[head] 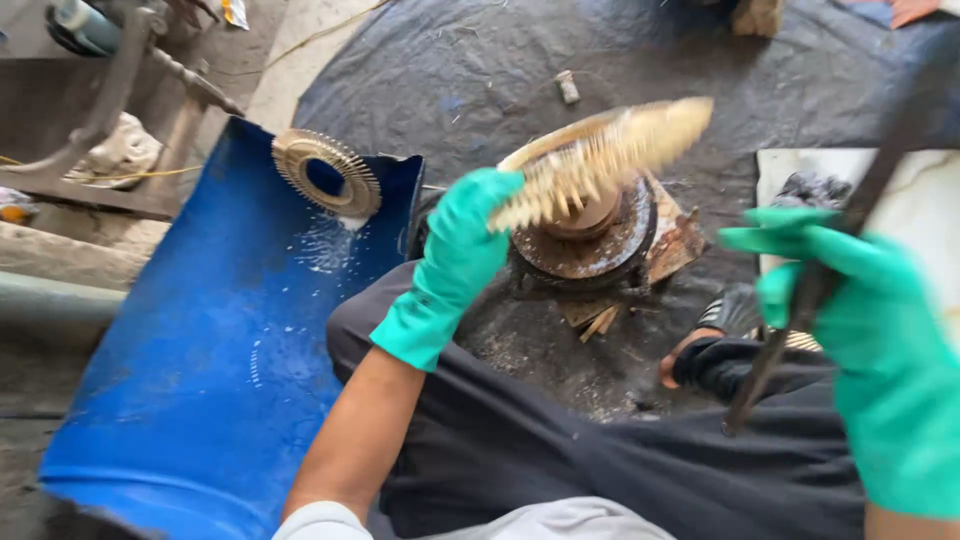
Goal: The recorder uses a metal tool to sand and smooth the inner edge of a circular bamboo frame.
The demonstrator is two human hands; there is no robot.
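My left hand [455, 260], in a green rubber glove, grips a pale toothed ring [605, 155] and holds it tilted and blurred above a rusty round metal hub [590, 250] on the ground. My right hand [865, 330], also gloved in green, is closed around a long dark metal rod [810, 290] that slants from upper right down toward my lap. A second toothed ring [325, 172] leans on the upper edge of a curved blue plastic sheet [200, 350] at the left, with wet splashes beneath it.
Dark trousers over my knees fill the lower middle, and a sandalled foot [720, 345] shows beside the hub. A black tarpaulin [500, 70] covers the ground behind. Rusty pipework [110, 100] stands upper left, and a pale board [920, 200] lies at right.
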